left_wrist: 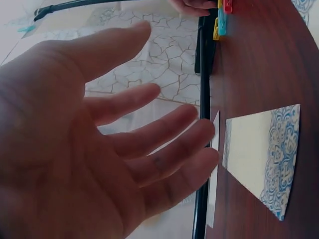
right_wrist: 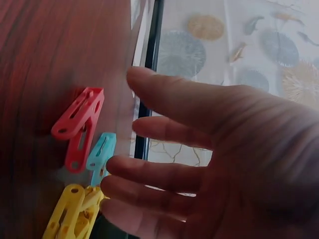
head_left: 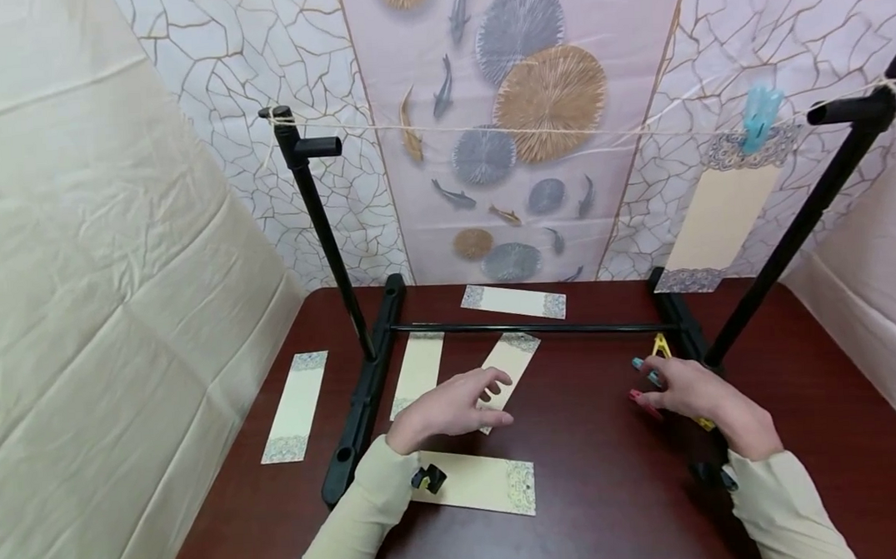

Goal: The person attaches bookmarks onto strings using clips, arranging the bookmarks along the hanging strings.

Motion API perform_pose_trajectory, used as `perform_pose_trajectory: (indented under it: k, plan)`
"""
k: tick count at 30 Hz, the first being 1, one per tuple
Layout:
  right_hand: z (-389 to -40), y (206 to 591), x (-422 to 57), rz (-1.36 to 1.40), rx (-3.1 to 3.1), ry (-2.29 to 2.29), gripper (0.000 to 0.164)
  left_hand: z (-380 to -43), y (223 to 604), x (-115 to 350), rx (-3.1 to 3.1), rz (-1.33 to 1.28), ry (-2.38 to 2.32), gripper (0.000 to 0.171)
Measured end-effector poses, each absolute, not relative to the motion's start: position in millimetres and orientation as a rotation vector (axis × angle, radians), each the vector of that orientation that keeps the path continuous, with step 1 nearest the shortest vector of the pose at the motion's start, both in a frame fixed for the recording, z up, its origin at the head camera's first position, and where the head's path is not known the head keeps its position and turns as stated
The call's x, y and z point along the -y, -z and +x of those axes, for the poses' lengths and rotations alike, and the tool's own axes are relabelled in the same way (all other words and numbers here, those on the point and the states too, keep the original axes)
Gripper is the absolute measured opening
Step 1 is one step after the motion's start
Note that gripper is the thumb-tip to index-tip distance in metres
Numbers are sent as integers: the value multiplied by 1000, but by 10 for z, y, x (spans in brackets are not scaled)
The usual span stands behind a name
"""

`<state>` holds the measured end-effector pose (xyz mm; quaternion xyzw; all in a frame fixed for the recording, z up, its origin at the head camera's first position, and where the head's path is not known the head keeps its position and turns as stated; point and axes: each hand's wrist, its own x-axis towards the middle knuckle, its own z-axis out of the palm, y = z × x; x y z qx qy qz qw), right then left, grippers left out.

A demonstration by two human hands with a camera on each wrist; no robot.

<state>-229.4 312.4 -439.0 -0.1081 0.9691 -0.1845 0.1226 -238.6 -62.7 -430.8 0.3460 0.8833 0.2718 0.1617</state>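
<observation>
My left hand (head_left: 451,406) hovers with relaxed fingers above a cream paper strip (head_left: 513,362) with patterned ends; nothing is in its grasp. Another strip (head_left: 419,368) lies just left of that one, and a larger strip (head_left: 487,482) is partly behind the left sleeve. At the right, my right hand (head_left: 696,392) is held loosely over several clothespins, its fingers apart in the right wrist view. Among these are a red clothespin (right_wrist: 79,127), a blue clothespin (right_wrist: 102,153) and yellow clothespins (right_wrist: 65,214), all on the table. No clothespin is visibly gripped.
A string (head_left: 441,130) spans two black posts (head_left: 324,226) of a stand. A light-blue clothespin (head_left: 760,120) holds a patterned strip (head_left: 726,213) on it at the right. A low crossbar (head_left: 533,327) runs across the table (head_left: 593,515). More strips lie left (head_left: 296,407) and behind the bar.
</observation>
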Motion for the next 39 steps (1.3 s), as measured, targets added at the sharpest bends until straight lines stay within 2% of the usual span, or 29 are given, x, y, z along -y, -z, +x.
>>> perform_pose_trajectory:
  k: [3,10,22,30,39]
  plan:
    - [-2313,4404,-3139,-296,-2805,505,53,-2349,4348,616,-2486,1017,-673,54]
    - [-2310,4444,-3151,-366,-2817,423,37,-2230,4446,494,-2432,1092,-359,53]
    - [-2309,4509,-3145,-343,-2788,430,36,-1983,4462,320,-2560,902,142,61]
    - [-2314,4512,-3152,-287,-2738,443,29,-1887,4464,292,-2609,916,329,79]
    - [-2301,4492,-3202,-338,-2762,455,19,-1844,4489,237,-2634,819,381,81]
